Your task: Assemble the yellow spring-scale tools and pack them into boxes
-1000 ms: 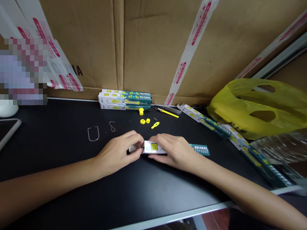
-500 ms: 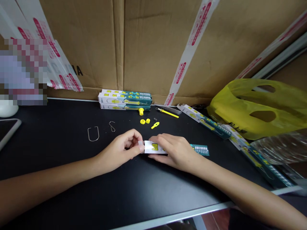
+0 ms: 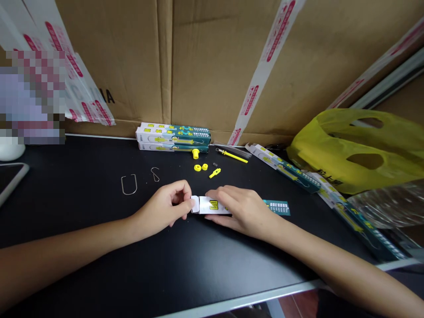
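A slim white and teal cardboard box (image 3: pixel 208 205) lies on the black table in front of me. My right hand (image 3: pixel 240 207) rests over its middle and grips it between thumb and fingers. At the box's left end, my left hand (image 3: pixel 175 201) pinches the white end flap (image 3: pixel 195 204), which is folded outward. Beyond the hands lie two yellow plastic rings (image 3: pixel 198 168), a yellow cap (image 3: pixel 195 153), a small spring (image 3: pixel 215 164) and a flat yellow piece (image 3: pixel 215 173). A yellow rod with a metal end (image 3: pixel 233 156) is behind them.
Two wire hooks, a U-shaped one (image 3: pixel 129 184) and a twisted one (image 3: pixel 155 174), lie at left. Similar boxes (image 3: pixel 174 137) are stacked against the cardboard wall (image 3: pixel 205 66); more boxes (image 3: pixel 285 168) lie at right beside a yellow plastic bag (image 3: pixel 351 150). A phone-like device (image 3: pixel 13 181) sits far left.
My left hand has drawn slightly left, and the white end flap now shows more fully outside the box. My right hand has stayed on the box.
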`<state>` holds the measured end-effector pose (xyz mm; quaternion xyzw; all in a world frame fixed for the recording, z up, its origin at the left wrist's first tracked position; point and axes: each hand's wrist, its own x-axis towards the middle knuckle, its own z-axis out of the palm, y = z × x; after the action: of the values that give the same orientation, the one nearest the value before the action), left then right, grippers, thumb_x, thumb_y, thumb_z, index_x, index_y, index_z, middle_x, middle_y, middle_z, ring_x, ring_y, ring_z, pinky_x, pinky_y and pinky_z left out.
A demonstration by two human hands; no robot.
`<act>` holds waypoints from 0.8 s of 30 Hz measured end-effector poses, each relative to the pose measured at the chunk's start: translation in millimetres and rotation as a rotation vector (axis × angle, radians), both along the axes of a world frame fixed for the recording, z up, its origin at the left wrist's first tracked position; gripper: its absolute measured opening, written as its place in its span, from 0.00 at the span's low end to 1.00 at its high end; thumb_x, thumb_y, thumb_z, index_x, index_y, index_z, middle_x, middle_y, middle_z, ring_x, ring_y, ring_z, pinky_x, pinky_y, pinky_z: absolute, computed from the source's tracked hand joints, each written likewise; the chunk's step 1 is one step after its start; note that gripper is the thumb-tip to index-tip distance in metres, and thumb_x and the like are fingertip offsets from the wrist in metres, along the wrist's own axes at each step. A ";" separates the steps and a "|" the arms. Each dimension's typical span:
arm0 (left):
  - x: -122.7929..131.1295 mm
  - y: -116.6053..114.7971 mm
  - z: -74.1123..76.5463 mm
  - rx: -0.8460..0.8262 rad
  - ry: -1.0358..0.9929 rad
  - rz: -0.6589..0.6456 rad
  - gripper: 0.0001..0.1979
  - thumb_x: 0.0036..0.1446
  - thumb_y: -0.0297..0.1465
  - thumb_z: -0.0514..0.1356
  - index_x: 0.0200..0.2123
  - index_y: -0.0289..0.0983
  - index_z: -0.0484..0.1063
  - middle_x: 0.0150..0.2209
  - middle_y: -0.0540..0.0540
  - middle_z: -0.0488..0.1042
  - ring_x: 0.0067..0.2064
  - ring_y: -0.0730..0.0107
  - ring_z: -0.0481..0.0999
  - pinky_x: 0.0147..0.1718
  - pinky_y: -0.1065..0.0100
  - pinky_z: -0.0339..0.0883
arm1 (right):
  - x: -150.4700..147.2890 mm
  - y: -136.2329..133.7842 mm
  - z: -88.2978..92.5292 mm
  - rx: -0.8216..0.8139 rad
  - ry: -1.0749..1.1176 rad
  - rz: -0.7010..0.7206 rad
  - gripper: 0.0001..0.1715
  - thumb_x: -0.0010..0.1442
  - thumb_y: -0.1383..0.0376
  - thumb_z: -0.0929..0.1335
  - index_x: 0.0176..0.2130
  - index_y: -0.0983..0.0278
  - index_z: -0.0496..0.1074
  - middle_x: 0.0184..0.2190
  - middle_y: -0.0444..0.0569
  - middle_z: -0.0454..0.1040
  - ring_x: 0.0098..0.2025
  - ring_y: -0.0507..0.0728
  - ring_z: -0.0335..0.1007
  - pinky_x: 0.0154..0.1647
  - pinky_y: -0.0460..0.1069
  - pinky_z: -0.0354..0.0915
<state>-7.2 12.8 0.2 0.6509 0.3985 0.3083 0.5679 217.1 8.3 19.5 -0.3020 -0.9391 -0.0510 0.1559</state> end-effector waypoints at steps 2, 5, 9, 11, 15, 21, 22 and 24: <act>0.2 -0.7 -0.8 0.006 0.031 -0.001 0.09 0.56 0.34 0.58 0.29 0.38 0.61 0.21 0.55 0.65 0.20 0.79 0.64 0.12 0.81 0.57 | -0.4 0.0 -0.7 0.002 -0.009 0.005 0.18 0.65 0.54 0.63 0.47 0.66 0.66 0.34 0.50 0.75 0.33 0.55 0.71 0.30 0.48 0.63; 0.5 -1.9 -0.1 0.011 0.069 0.001 0.09 0.56 0.36 0.58 0.29 0.38 0.62 0.21 0.55 0.66 0.22 0.77 0.66 0.12 0.80 0.57 | -1.3 -0.2 -1.2 -0.006 -0.021 0.002 0.18 0.65 0.55 0.63 0.46 0.66 0.66 0.34 0.50 0.75 0.33 0.55 0.71 0.30 0.48 0.63; 0.8 -4.1 4.4 0.066 0.081 -0.008 0.09 0.58 0.36 0.57 0.29 0.37 0.64 0.22 0.54 0.66 0.22 0.78 0.66 0.15 0.79 0.57 | -2.4 -1.2 -1.1 -0.011 -0.013 0.006 0.17 0.64 0.56 0.64 0.46 0.66 0.66 0.34 0.50 0.75 0.33 0.55 0.71 0.30 0.48 0.63; 1.1 -5.6 5.8 0.104 0.087 -0.011 0.08 0.58 0.34 0.56 0.29 0.37 0.64 0.22 0.54 0.67 0.22 0.79 0.65 0.16 0.78 0.58 | -2.4 -1.2 -0.9 -0.012 -0.011 0.011 0.17 0.64 0.56 0.64 0.46 0.66 0.66 0.34 0.50 0.75 0.33 0.55 0.71 0.30 0.48 0.63; 1.8 -9.3 4.8 0.193 0.109 -0.029 0.03 0.57 0.30 0.57 0.32 0.37 0.65 0.28 0.53 0.68 0.26 0.78 0.68 0.22 0.76 0.63 | -1.2 1.0 -0.6 0.002 -0.016 0.004 0.17 0.65 0.57 0.63 0.45 0.67 0.67 0.34 0.50 0.75 0.33 0.56 0.71 0.30 0.48 0.63; 0.5 -9.2 3.9 0.470 0.284 0.012 0.12 0.56 0.34 0.60 0.42 0.39 0.63 0.42 0.48 0.68 0.34 0.73 0.71 0.30 0.70 0.67 | -6.0 1.7 -6.9 0.057 -0.055 -0.001 0.18 0.66 0.57 0.62 0.46 0.69 0.68 0.33 0.51 0.75 0.32 0.56 0.70 0.30 0.49 0.62; -0.1 -7.8 4.0 0.528 0.326 0.005 0.16 0.55 0.35 0.61 0.45 0.40 0.63 0.44 0.48 0.67 0.35 0.72 0.71 0.32 0.69 0.68 | -7.8 1.0 -7.8 0.078 -0.075 0.008 0.19 0.67 0.57 0.61 0.46 0.69 0.68 0.32 0.51 0.75 0.32 0.56 0.69 0.30 0.49 0.61; -1.5 -4.3 3.7 0.603 0.397 -0.051 0.19 0.54 0.36 0.63 0.48 0.41 0.63 0.46 0.48 0.68 0.36 0.71 0.71 0.36 0.66 0.68 | -10.0 0.3 -6.2 0.107 -0.116 0.030 0.21 0.67 0.55 0.60 0.46 0.68 0.69 0.33 0.52 0.75 0.33 0.57 0.69 0.31 0.50 0.62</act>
<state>-8.7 8.5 3.9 0.8461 0.3760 0.2652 0.2692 207.1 8.7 13.3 -0.2755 -0.9469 -0.1160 0.1180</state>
